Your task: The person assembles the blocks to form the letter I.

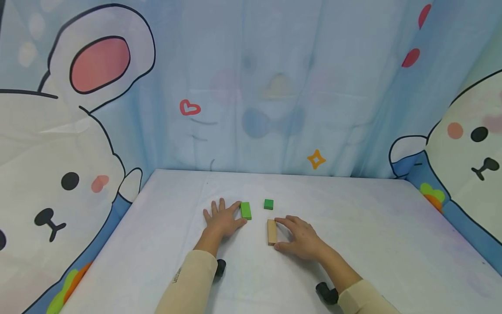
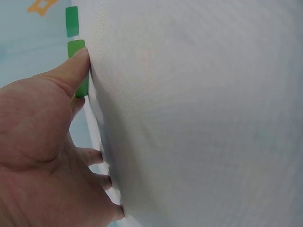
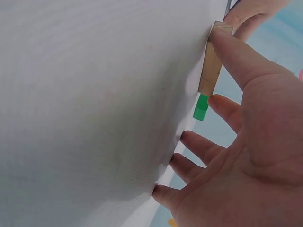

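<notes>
My left hand (image 1: 222, 221) pinches a light green block (image 1: 245, 210) end to end, index finger at its far end and thumb at its near end. In the left wrist view the thumb covers part of that green block (image 2: 75, 48), and the other fingertips meet the white cloth. My right hand (image 1: 302, 238) has thumb and index finger at the two ends of a plain wooden block (image 1: 272, 232), which lies lengthwise away from me. The right wrist view shows the thumb on the wooden block's near end (image 3: 210, 71). Its remaining fingers are spread on the cloth.
A small dark green block (image 1: 268, 204) sits beyond the wooden block, to the right of the light green one. White cloth covers the table (image 1: 157, 244). Behind its far edge hangs a blue curtain (image 1: 235, 144) printed with cartoon animals. Black wrist devices (image 1: 327, 293) hang under both forearms.
</notes>
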A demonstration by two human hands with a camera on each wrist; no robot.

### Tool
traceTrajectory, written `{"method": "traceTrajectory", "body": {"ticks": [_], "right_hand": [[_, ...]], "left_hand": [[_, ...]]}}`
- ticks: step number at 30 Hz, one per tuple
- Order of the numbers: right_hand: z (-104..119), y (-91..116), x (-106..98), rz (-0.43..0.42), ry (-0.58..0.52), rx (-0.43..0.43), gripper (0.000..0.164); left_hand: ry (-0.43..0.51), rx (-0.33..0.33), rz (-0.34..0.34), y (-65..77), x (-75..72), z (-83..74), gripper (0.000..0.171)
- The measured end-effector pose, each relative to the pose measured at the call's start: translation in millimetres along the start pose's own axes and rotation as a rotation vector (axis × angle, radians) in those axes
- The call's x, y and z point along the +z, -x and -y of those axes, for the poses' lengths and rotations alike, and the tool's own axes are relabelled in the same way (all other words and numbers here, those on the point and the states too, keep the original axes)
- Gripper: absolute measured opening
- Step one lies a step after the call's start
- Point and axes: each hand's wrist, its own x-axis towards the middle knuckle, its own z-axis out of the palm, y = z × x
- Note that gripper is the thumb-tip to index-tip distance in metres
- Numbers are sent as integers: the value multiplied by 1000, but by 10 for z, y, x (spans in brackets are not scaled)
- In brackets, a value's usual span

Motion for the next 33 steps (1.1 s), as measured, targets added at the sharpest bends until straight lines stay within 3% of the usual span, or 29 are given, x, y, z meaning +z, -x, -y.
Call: {"method": "traceTrajectory", "body": {"ticks": [14, 25, 33], "right_hand": [[-6, 0, 11, -10, -2, -19, 78], [8, -15, 59, -44, -28, -15, 54], [40, -12, 37, -51, -9, -17, 52]], "left_hand": [[6, 3, -2, 8, -16, -8, 68], [-7, 0, -2, 17, 0, 2, 67], [-12, -4, 1, 7, -13, -5, 68]]}}
